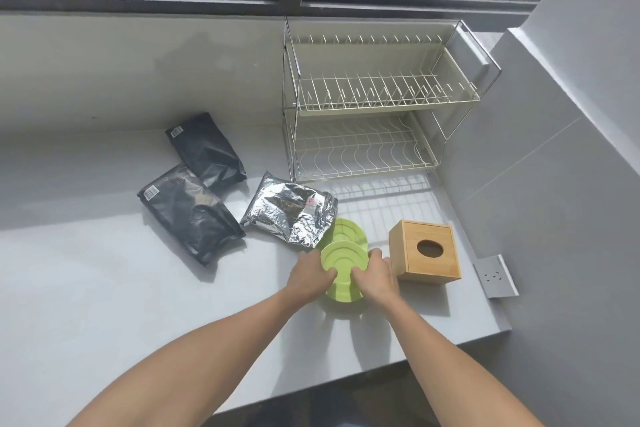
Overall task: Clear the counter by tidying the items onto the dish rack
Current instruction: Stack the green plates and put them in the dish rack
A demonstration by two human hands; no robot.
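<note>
Two light green plates lie on the grey counter (104,288). The near green plate (343,258) is tilted up, held at its left edge by my left hand (311,276) and at its right edge by my right hand (375,276). The far green plate (349,230) lies flat behind it, partly under a silver foil bag (289,210). Two black bags (188,213) (206,147) lie to the left. The two-tier wire dish rack (381,104) stands empty at the back right, against the wall.
A wooden tissue box (426,250) sits just right of my right hand. A wall socket (495,276) sticks out from the right wall. The counter's front edge runs diagonally below my forearms. A window spans the back.
</note>
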